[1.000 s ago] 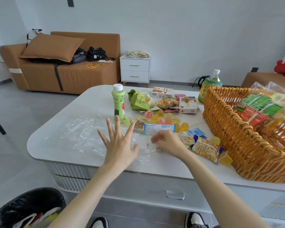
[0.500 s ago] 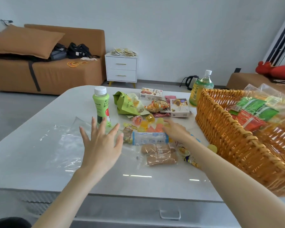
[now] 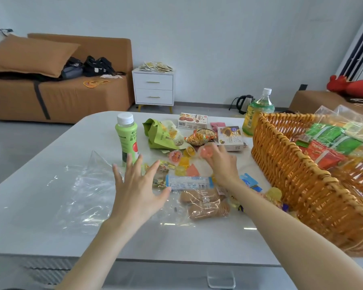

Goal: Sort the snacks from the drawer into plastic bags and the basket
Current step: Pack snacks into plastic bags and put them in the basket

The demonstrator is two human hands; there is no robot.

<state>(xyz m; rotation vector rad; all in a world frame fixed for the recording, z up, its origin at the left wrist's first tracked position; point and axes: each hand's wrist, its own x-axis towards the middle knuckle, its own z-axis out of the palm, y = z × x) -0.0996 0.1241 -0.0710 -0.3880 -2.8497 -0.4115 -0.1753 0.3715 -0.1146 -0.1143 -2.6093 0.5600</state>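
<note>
Pale desk (image 3: 29, 227) in a white-walled room; far behind, a brown sofa (image 3: 76, 99), a white nightstand (image 3: 153, 88) and a kettle (image 3: 242, 103) on the floor. Strewn mid-desk: snacks (image 3: 183, 162), beside a green bottle (image 3: 127, 141). On the right, a wicker basket (image 3: 291, 174) with wrapped packets (image 3: 323, 155) inside, cut off at the right edge. Over a clear plastic bag (image 3: 82, 191), the left hand (image 3: 137, 189), released and splayed. Above the pile, the right hand (image 3: 220, 164), grasping a blurred orange jelly cup (image 3: 205, 152). Nearer, a biscuit pack (image 3: 203, 204), hazy behind plastic. Lettering on the boxes (image 3: 192, 121) too small to read.
</note>
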